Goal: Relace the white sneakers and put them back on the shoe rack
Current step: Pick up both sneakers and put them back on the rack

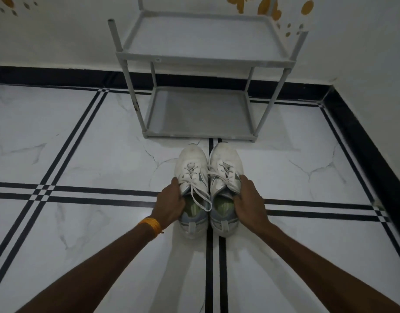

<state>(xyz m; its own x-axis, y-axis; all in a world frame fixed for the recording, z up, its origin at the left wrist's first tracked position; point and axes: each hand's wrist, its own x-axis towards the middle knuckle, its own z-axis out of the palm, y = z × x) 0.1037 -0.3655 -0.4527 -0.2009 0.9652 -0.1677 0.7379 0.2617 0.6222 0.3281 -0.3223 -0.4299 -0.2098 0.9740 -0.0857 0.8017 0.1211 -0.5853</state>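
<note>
Fingers of left hand curled round outer side of left sneaker, thumb tucked at collar edge; closed on it. Fingers of right hand wrapped likewise over outer side of right sneaker, closed on that one.

Both sneakers side by side on floor, touching along inner sides, toes pointing away toward rack, heels toward wearer of camera. White uppers, grey panels at sides, pale blue-grey heels, greenish insoles showing in openings. Laces threaded through eyelets on both. On left sneaker, lace ends loose, one loop hanging down over opening. On right sneaker, one strand trailing across toward left sneaker. Whether any knot is tied: cannot tell.

Just beyond toes, near but apart: grey rack with two shelves on thin posts, lower shelf close to floor, upper shelf higher, back against wall.

Orange band on left wrist. Both forearms bare, reaching in from bottom corners.

Floor of white marbled tiles with black double stripes crossing; one stripe running straight under gap between sneakers. Black skirting along wall base, turning at corner on right. Yellow-orange decals on wall above, behind rack and at far left.
</note>
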